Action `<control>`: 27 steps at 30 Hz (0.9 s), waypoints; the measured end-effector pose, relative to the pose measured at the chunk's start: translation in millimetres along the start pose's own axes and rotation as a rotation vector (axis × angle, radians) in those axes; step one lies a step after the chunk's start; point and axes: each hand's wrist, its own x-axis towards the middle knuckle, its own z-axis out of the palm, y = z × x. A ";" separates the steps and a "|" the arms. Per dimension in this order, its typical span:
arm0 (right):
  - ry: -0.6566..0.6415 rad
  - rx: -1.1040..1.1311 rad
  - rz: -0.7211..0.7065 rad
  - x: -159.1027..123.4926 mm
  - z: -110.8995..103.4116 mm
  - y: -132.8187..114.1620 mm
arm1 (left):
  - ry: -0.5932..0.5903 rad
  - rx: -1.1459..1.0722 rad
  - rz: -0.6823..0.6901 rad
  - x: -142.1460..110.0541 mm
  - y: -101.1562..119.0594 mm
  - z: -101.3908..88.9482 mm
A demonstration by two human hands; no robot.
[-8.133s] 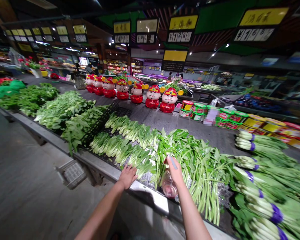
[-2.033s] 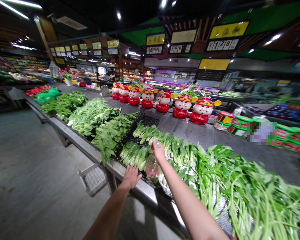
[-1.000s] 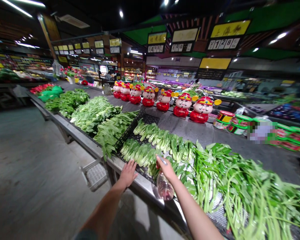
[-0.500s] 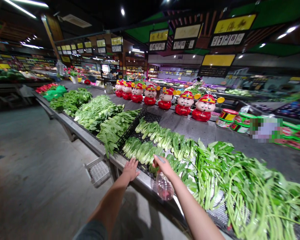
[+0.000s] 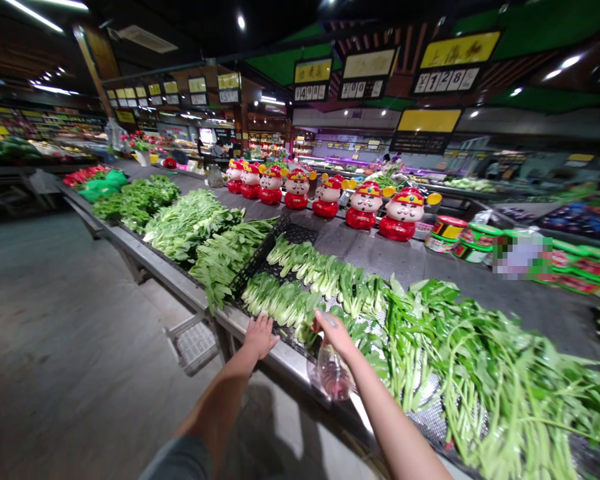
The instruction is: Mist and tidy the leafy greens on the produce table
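My right hand [image 5: 336, 333] is wrapped round the neck of a clear spray bottle [image 5: 334, 375], which has a reddish tint low down. The bottle hangs upright over the front edge of the vegetable stand, just right of the front row of bok choy [image 5: 275, 300]. On the metal edge of the stand [image 5: 240, 325] rests my left hand [image 5: 260, 337], its fingers spread towards the bok choy. A second bok choy row [image 5: 325, 273] lies behind in the black crate. Wet-looking, long-stemmed leafy greens [image 5: 485, 373] lie to the right.
Leafy greens [image 5: 185, 223] fill the stand to the left. Red figurines [image 5: 364, 205] line its back, followed by stacked tubs [image 5: 446, 233]. A grey plastic basket [image 5: 193, 343] is below the stand's edge. Price signs [image 5: 450, 63] hang overhead.
Since the first frame the view has swung left. From two seconds ago, my right hand with the spray bottle has come down and right. My left hand stays on the edge, shifting slightly.
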 end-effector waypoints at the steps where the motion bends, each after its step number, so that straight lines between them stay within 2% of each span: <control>1: 0.028 -0.010 0.007 -0.4 -4.0 1.5 | 0.018 -0.003 0.004 0.3 2.4 0.0; 4: 0.085 -0.029 0.007 -2.5 -13.0 6.4 | 0.064 -0.014 0.062 3.2 12.8 1.4; 9: 0.074 -0.070 -0.002 -8.1 -17.7 16.5 | 0.074 -0.049 0.178 9.5 37.5 10.5; 13: 0.106 -0.110 0.006 -12.0 -17.1 24.0 | 0.067 -0.059 0.183 12.4 51.2 21.1; 19: 0.154 -0.079 0.027 -14.1 -20.0 27.9 | 0.045 -0.063 0.164 14.8 52.6 25.4; 27: 0.236 -0.002 0.012 -24.8 -36.2 26.9 | 0.014 -0.042 0.142 12.8 54.8 21.2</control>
